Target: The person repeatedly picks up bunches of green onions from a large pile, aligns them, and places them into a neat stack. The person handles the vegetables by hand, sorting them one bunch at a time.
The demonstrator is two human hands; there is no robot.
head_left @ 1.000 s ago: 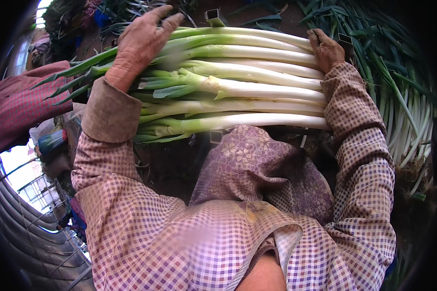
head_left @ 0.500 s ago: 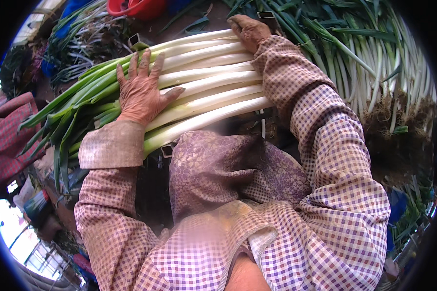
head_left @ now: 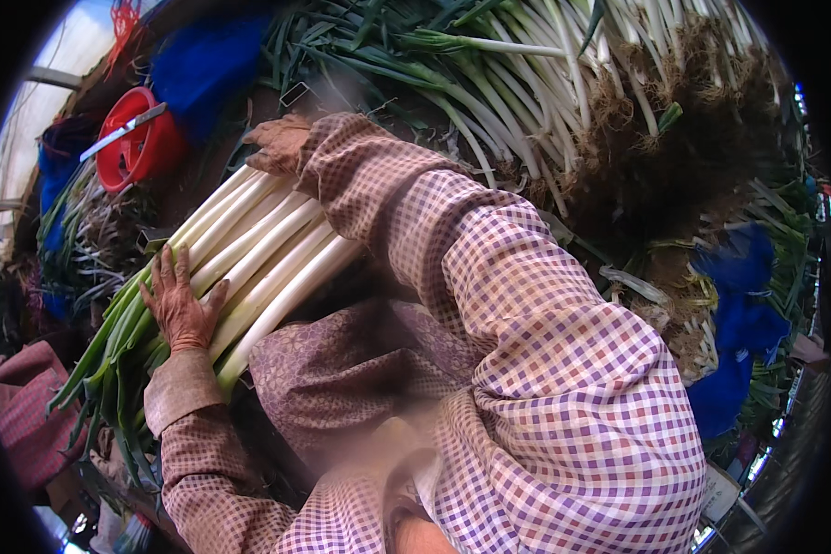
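Note:
A row of long green onions [head_left: 245, 249], white stalks side by side with green leaves to the lower left, lies slanted in front of me. My left hand [head_left: 183, 300] rests flat on it, fingers spread, where white turns to green. Beyond the white ends, at the far edge of the row, is my right hand [head_left: 282, 145]. Its fingers stretch leftward over the end of the stalks and do not wrap round any; the sleeve covers part of the stalk ends.
A heap of untrimmed green onions [head_left: 517, 102] with soil-covered roots spreads across the far right. At far left stands a red basin [head_left: 143, 152] with a knife [head_left: 125, 131] across its rim. Blue sheeting [head_left: 208, 69] lies behind it; a metal frame end [head_left: 294, 93] sticks up beyond my right hand.
The view has turned to the right, bringing the red basin and knife further into sight. My left hand stays on the green onions. The right hand's fingers now look more stretched out.

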